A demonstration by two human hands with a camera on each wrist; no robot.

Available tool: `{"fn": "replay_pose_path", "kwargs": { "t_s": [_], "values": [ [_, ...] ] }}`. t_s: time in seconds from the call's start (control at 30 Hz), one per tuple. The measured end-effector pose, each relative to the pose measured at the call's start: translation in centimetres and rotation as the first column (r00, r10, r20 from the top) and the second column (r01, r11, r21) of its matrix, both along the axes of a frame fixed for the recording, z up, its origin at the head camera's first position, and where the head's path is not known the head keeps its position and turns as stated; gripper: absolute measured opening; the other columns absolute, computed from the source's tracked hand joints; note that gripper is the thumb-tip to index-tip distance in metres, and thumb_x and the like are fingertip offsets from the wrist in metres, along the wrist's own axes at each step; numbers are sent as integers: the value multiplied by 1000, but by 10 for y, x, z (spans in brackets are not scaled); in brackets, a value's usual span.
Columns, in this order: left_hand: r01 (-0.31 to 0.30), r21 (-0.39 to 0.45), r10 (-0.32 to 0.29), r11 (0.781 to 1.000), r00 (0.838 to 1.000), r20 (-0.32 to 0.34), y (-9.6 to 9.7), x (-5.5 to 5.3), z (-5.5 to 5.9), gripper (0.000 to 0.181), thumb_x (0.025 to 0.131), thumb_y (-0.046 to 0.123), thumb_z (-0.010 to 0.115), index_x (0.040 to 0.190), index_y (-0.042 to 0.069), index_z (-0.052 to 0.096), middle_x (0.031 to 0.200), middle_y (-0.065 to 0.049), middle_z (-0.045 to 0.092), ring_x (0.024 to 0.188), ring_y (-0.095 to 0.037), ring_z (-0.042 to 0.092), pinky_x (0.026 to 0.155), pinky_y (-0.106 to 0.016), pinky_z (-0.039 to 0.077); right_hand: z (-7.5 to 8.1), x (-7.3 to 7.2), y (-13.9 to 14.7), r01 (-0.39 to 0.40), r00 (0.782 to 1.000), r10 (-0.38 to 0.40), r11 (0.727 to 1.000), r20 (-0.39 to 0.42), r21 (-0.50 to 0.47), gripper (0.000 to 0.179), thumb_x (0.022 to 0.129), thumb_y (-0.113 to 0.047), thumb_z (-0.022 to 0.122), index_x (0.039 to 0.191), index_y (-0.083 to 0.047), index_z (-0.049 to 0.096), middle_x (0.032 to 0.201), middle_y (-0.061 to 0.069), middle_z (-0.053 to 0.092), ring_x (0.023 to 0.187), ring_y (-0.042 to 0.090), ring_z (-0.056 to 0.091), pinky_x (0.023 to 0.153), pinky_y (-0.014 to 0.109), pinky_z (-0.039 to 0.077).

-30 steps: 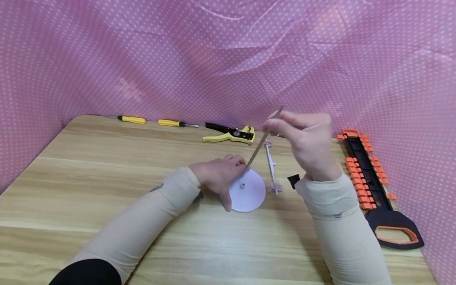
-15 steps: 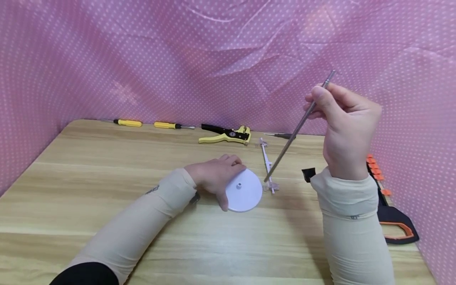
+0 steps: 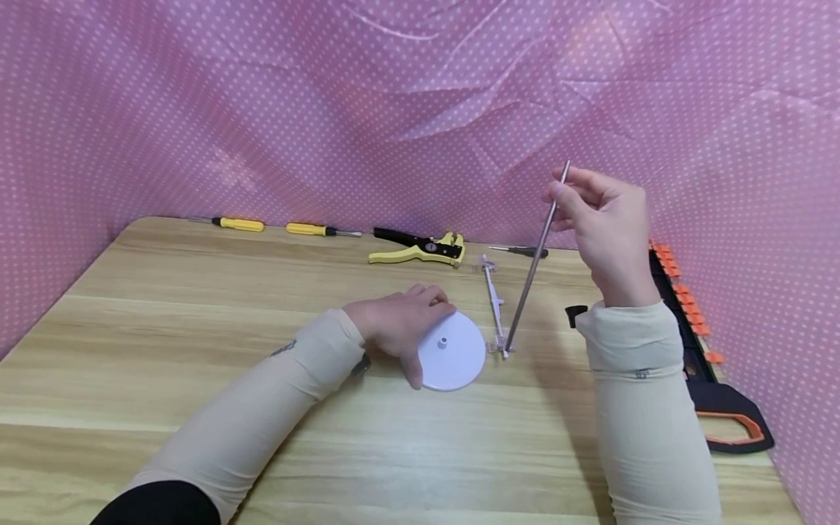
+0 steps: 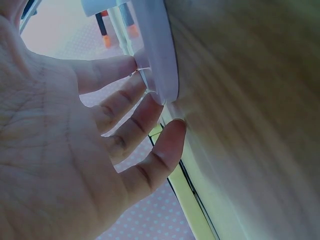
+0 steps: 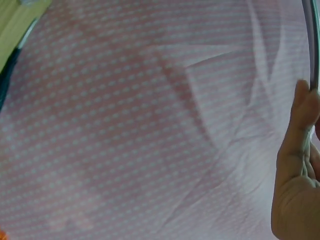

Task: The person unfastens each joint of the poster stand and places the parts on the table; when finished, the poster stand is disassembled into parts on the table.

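Note:
In the head view, a white disc (image 3: 457, 364) with a short hollow stub at its centre lies on the wooden table. My left hand (image 3: 402, 324) grips its left edge, thumb at the near rim and fingers at the far rim. The left wrist view has the fingertips (image 4: 172, 132) along the disc's edge (image 4: 159, 50). Between thumb and fingers, my right hand (image 3: 607, 237) pinches a thin metal rod (image 3: 533, 270) near its top. The rod slants down, its lower end overlapping the near end of a slim white bar (image 3: 494, 302) with clear end pieces.
Two yellow-handled screwdrivers (image 3: 241, 224), yellow-black wire strippers (image 3: 423, 248) and a dark slim tool (image 3: 525, 251) line the back edge. A black-and-orange rack (image 3: 728, 408) stands right. A small black piece (image 3: 576, 315) lies by the right sleeve. Pink dotted cloth (image 3: 394, 109) hangs behind.
The right hand has carried the rod away from the disc, up and right, then back left and down, so its tip moved from the disc to the slim bar. The left hand stays on the disc.

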State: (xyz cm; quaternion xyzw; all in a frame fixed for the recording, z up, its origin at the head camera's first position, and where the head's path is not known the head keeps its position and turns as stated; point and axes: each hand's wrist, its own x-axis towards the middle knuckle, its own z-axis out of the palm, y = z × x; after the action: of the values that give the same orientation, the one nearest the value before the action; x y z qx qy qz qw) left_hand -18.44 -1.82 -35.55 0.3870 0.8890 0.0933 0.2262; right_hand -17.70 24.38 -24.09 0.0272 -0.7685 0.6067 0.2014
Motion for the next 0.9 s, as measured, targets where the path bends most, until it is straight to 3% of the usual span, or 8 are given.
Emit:
{"fn": "replay_pose_path", "kwargs": {
  "t_s": [0.13,0.3,0.57,0.7,0.9],
  "values": [
    [3,-7,-3,1000,1000,-6,0,0,0,132,58,42,106,165,15,35,166,-5,34,147,-25,36,125,-42,41,-6,-7,9,-28,991,12,992,131,120,34,103,-13,71,134,2,69,84,-12,77,67,8,73,65,24,67],
    [-4,-9,4,1000,1000,4,0,1,2,133,57,42,106,166,16,34,166,-5,33,149,-25,35,126,-43,40,-19,-19,20,-123,960,61,969,274,215,49,105,-16,69,150,-3,57,85,-14,76,67,9,73,66,24,68],
    [-2,-13,2,1000,1000,-8,0,1,2,133,57,43,106,166,15,34,166,-6,33,148,-25,35,127,-43,40,-43,-39,36,-219,914,81,924,398,314,53,106,-12,67,156,-7,51,97,6,79,70,14,73,70,30,69],
    [1,-14,-1,1000,1000,-10,0,1,2,133,57,42,106,165,15,35,166,-7,33,148,-26,36,126,-43,40,-54,-46,42,-244,891,81,916,447,319,53,106,-10,65,156,-4,49,107,17,78,69,12,72,71,31,69],
    [-8,-19,8,1000,1000,-2,0,1,3,133,57,43,106,166,16,35,167,-6,33,149,-25,35,127,-43,40,-67,-54,48,-272,863,97,916,497,295,55,105,-10,66,155,2,45,111,24,76,68,10,70,67,27,68]
  ]
}}
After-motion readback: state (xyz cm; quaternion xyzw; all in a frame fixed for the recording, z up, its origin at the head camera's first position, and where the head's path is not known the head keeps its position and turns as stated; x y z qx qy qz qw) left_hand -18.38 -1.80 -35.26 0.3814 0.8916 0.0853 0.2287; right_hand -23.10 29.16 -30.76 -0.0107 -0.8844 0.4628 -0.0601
